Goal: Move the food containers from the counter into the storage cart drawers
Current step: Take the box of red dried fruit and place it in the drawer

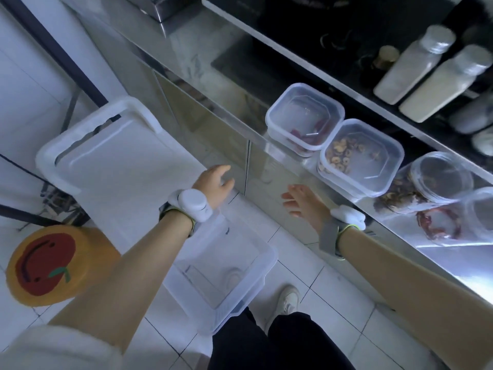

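Observation:
Two square clear tubs stand on the steel counter edge: one with red pieces [304, 117] and one with brown dried slices [361, 156]. Right of them are a round jar [437, 180] of dark dried food and another jar [477, 217] cut off by the frame edge. The white storage cart [106, 156] stands at the left, and its clear drawer [240, 265] is pulled out under my left forearm. My left hand [214, 185] hovers over the cart's right side, holding nothing. My right hand [302, 200] is open in front of the counter, below the tubs.
Tall jars of pale powder [437, 84] stand on a dark shelf behind the counter, by a black stove top [280, 57]. An orange round mat with a red face [53, 263] lies on the tiled floor at left. My shoe [286, 300] is by the drawer.

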